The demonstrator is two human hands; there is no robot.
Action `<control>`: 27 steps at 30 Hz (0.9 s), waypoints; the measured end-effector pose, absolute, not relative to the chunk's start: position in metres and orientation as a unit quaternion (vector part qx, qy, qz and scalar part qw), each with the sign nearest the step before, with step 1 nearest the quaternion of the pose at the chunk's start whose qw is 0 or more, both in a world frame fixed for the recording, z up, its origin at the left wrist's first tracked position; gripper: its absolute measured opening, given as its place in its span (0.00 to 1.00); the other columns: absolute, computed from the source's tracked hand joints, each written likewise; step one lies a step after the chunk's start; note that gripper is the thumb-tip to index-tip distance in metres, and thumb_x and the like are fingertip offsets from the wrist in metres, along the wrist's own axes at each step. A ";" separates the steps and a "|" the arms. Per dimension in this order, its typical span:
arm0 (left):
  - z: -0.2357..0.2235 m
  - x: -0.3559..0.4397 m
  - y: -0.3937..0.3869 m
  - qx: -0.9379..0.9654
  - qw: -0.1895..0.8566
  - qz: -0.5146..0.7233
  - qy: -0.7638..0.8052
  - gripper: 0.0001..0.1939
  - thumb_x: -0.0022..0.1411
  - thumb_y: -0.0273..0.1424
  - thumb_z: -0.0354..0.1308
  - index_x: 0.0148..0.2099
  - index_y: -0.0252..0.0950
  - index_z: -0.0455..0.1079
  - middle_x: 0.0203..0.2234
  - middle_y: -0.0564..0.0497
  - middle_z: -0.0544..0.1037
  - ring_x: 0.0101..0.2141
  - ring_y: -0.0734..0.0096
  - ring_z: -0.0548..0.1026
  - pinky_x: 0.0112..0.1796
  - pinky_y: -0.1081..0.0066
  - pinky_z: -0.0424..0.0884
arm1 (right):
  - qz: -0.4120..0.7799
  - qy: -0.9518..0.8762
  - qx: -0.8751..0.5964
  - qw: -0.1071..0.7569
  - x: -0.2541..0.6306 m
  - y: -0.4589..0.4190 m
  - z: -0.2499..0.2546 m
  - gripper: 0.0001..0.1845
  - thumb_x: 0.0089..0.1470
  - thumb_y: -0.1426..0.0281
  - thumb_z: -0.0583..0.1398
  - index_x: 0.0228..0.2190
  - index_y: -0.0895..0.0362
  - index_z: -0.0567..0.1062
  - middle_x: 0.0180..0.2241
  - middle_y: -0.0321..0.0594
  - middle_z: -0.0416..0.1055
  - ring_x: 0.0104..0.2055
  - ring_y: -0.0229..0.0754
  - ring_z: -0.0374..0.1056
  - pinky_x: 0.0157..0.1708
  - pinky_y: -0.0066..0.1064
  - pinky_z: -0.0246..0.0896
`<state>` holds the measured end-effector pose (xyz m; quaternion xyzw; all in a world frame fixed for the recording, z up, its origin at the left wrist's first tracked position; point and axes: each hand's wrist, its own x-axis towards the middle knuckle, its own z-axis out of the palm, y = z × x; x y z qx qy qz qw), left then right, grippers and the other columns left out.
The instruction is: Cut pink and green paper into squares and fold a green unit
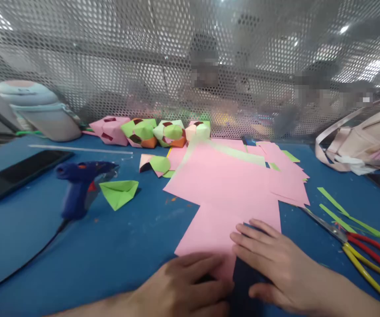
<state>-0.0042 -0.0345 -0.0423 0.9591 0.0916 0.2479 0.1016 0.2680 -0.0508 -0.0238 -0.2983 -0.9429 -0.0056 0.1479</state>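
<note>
Two bare hands (183, 284) (281, 259), slender fingers (258, 240), bare wrists (317, 275), bare forearms (345, 288)

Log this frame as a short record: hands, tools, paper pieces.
left hand: fingers on the near pink sheet
right hand: spread flat, fingertips at that sheet's edge
glue gun: on its side, left, near a green folded piece
scissors: right, beside green strips
paper shapes: row of four, back, before the perforated panel

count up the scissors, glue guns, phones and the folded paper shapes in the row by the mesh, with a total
Scissors: 1
Glue gun: 1
Phone: 1
Folded paper shapes in the row: 4
Total: 7
</note>
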 end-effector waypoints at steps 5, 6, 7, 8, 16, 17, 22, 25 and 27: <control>-0.027 -0.004 -0.035 0.971 0.108 0.203 0.059 0.19 0.71 0.42 0.51 0.50 0.33 0.73 0.50 0.42 0.80 0.49 0.53 0.78 0.56 0.55 0.72 | 0.019 -0.942 -0.294 0.159 0.272 -0.053 -0.032 0.26 0.65 0.54 0.54 0.58 0.53 0.71 0.62 0.47 0.66 0.66 0.53 0.60 0.64 0.54 0.56; -0.022 -0.005 -0.036 0.972 0.115 0.195 0.059 0.20 0.72 0.43 0.50 0.49 0.32 0.74 0.48 0.41 0.81 0.49 0.53 0.79 0.56 0.55 0.72 | 0.020 -0.944 -0.290 0.159 0.273 -0.052 -0.032 0.25 0.66 0.55 0.54 0.58 0.54 0.71 0.63 0.47 0.66 0.66 0.53 0.59 0.64 0.54 0.56; -0.018 -0.005 -0.036 0.972 0.115 0.195 0.055 0.22 0.72 0.44 0.49 0.48 0.31 0.74 0.47 0.40 0.81 0.49 0.52 0.78 0.55 0.55 0.72 | 0.020 -0.945 -0.285 0.157 0.273 -0.052 -0.032 0.25 0.66 0.56 0.54 0.58 0.55 0.71 0.63 0.49 0.66 0.67 0.53 0.59 0.64 0.54 0.56; -0.015 -0.005 -0.036 0.972 0.115 0.200 0.049 0.23 0.72 0.44 0.48 0.47 0.30 0.74 0.46 0.39 0.81 0.49 0.52 0.79 0.55 0.54 0.72 | 0.019 -0.947 -0.280 0.154 0.274 -0.050 -0.033 0.25 0.66 0.57 0.54 0.58 0.56 0.71 0.63 0.50 0.66 0.67 0.54 0.59 0.63 0.54 0.56; -0.010 -0.009 -0.036 0.969 0.083 0.223 0.060 0.21 0.74 0.41 0.45 0.47 0.31 0.74 0.41 0.40 0.81 0.45 0.57 0.78 0.56 0.54 0.69 | 0.032 -0.941 -0.298 0.158 0.276 -0.059 -0.003 0.19 0.67 0.64 0.54 0.52 0.60 0.74 0.52 0.51 0.75 0.56 0.49 0.69 0.55 0.44 0.64; -0.011 -0.010 -0.036 0.966 0.081 0.233 0.076 0.19 0.74 0.38 0.46 0.46 0.32 0.74 0.37 0.42 0.81 0.41 0.60 0.78 0.56 0.54 0.69 | 0.069 -0.934 -0.320 0.143 0.276 -0.065 0.005 0.16 0.67 0.63 0.54 0.47 0.57 0.76 0.45 0.47 0.78 0.49 0.46 0.73 0.49 0.40 0.66; -0.020 -0.012 -0.031 0.934 0.066 0.292 0.195 0.09 0.70 0.27 0.51 0.43 0.35 0.74 0.31 0.48 0.76 0.34 0.69 0.75 0.51 0.57 0.72 | 0.237 -0.881 -0.409 -0.007 0.273 -0.096 0.032 0.24 0.47 0.44 0.66 0.30 0.52 0.73 0.30 0.34 0.71 0.34 0.43 0.67 0.32 0.34 0.60; -0.025 -0.015 -0.021 0.921 0.038 0.276 0.273 0.12 0.69 0.33 0.55 0.51 0.33 0.72 0.48 0.39 0.77 0.51 0.57 0.74 0.53 0.55 0.72 | 0.258 -0.867 -0.425 -0.031 0.265 -0.106 0.033 0.21 0.47 0.51 0.69 0.31 0.52 0.71 0.34 0.34 0.70 0.37 0.44 0.67 0.33 0.34 0.59; -0.028 -0.017 -0.013 0.912 0.036 0.234 0.335 0.24 0.67 0.43 0.57 0.58 0.31 0.67 0.59 0.33 0.70 0.60 0.48 0.67 0.57 0.49 0.68 | 0.264 -0.863 -0.428 -0.042 0.261 -0.108 0.031 0.11 0.55 0.60 0.66 0.32 0.53 0.71 0.36 0.35 0.70 0.39 0.43 0.68 0.35 0.34 0.59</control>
